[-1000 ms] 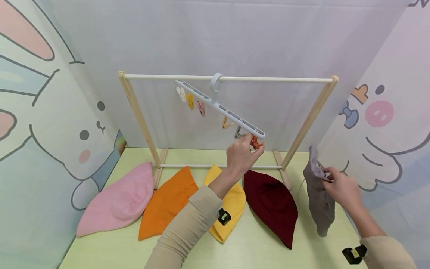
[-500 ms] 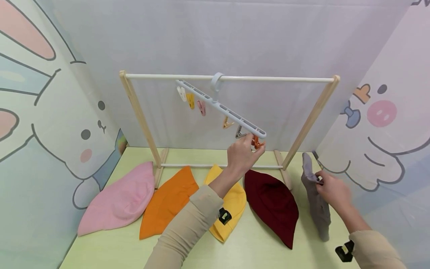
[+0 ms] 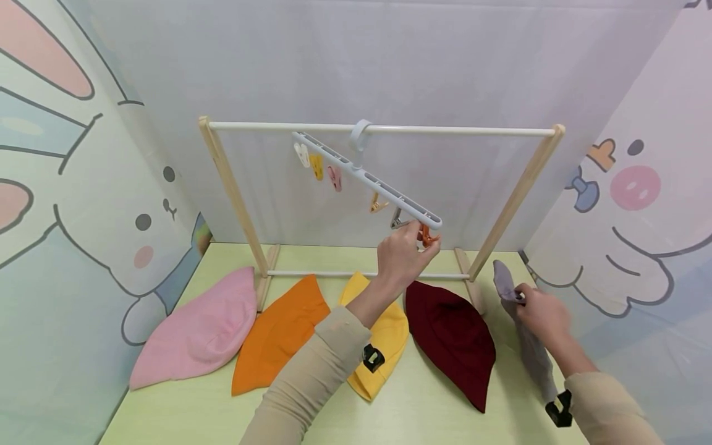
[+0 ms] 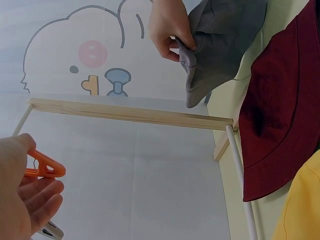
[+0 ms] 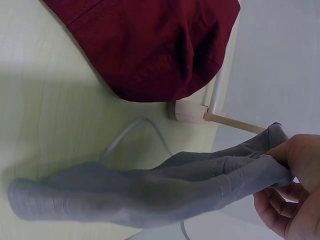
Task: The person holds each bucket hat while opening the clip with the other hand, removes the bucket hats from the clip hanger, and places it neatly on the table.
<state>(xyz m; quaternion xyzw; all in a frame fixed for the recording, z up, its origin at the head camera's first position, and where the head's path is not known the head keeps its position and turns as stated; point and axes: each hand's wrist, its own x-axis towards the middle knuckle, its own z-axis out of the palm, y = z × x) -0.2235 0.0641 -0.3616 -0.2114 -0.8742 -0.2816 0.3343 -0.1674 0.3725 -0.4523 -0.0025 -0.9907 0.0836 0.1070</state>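
My left hand [image 3: 402, 259] pinches an orange clothespin [image 4: 47, 165] at the near right end of a pale blue clip hanger [image 3: 384, 189]. The hanger hooks over the white top bar of a wooden rack [image 3: 261, 127]. At the right, my right hand [image 3: 544, 312] pinches the brim of a grey bucket hat [image 5: 145, 195], which hangs folded down from the fingers. White, yellow, pink, light orange and grey clothespins [image 3: 317, 167] also hang from the hanger. The fingertips on the hat's far side are partly hidden.
On the pale green table [image 3: 434, 426] lie a pink hat [image 3: 194, 334], an orange hat [image 3: 278, 340], a yellow hat [image 3: 392, 327] and a dark red hat [image 3: 450, 340]. Cartoon-printed cloth walls [image 3: 639, 259] stand at both sides. A thin cord [image 5: 132, 127] shows behind the grey hat.
My right hand has moved left and slightly down with the grey hat, turning it more edge-on. The left hand keeps its pinch on the orange clothespin, hardly moving.
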